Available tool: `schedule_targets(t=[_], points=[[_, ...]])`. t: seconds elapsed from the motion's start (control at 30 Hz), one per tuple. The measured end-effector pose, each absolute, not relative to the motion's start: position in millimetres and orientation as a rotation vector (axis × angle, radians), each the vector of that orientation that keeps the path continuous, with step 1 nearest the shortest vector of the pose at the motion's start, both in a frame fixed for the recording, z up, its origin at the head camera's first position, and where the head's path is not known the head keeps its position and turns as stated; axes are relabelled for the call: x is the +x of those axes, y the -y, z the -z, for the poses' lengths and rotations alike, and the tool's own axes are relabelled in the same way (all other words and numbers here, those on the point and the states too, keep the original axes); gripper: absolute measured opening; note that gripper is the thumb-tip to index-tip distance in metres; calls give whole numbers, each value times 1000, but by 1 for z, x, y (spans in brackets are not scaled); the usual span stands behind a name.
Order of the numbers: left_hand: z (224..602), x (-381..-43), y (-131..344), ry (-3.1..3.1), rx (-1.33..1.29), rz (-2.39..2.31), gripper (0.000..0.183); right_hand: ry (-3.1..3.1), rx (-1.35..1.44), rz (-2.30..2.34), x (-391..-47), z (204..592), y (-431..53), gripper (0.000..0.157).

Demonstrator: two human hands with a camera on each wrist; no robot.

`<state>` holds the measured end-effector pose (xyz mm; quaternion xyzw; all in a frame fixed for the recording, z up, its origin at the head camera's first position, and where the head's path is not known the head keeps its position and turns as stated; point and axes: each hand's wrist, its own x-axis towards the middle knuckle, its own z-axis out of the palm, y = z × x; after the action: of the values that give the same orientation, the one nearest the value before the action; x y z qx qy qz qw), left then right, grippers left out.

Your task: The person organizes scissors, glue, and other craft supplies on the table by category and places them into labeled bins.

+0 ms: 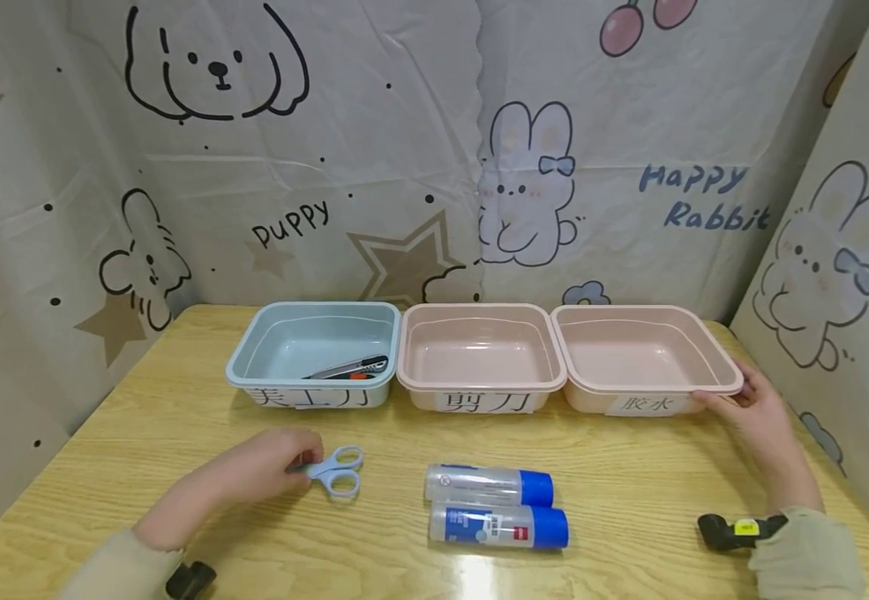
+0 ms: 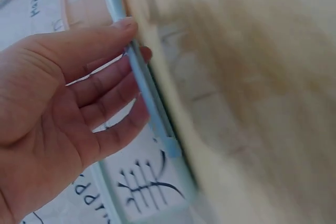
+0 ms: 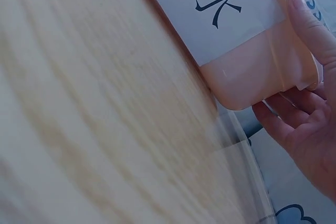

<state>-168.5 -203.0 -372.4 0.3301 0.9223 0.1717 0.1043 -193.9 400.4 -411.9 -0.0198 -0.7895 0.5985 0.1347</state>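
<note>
My left hand (image 1: 265, 467) pinches a pair of light blue scissors (image 1: 337, 473) between thumb and fingers, low over the table. In the head view the scissors' handle loops point right, and the blades are hidden by the hand. The left wrist view shows the scissors (image 2: 153, 95) edge-on. At the far right, my right hand (image 1: 760, 417) grips the front right corner of a pink bin (image 1: 587, 400), its thumb near the rim. In the right wrist view several fingers curl against the side of this bin (image 3: 247, 77).
Two clear glue bottles (image 1: 471, 486) with blue caps lie side by side on the wooden table (image 1: 374, 550). A blue bin (image 1: 272, 354) holds utility knives (image 1: 352, 367). Between the outer bins stands another pink bin (image 1: 479, 346). A printed curtain (image 1: 404, 167) hangs behind.
</note>
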Motion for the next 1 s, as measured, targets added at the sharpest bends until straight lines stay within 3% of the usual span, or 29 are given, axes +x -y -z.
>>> schedule_targets(t=[0.2, 0.53, 0.73, 1.0], points=[[356, -172, 180, -2845, 1087, -474, 12, 2211, -2, -1792, -194, 416, -402, 75], [332, -186, 129, -2896, 1242, -477, 14, 2421, -131, -1509, -193, 415, -401, 76], [316, -199, 97, -2954, 1331, -485, 18, 2340, -82, -1636, -193, 417, -401, 76], [312, -223, 55, -2965, 1265, -526, 19, 2323, -74, -1645, -194, 417, -401, 75]])
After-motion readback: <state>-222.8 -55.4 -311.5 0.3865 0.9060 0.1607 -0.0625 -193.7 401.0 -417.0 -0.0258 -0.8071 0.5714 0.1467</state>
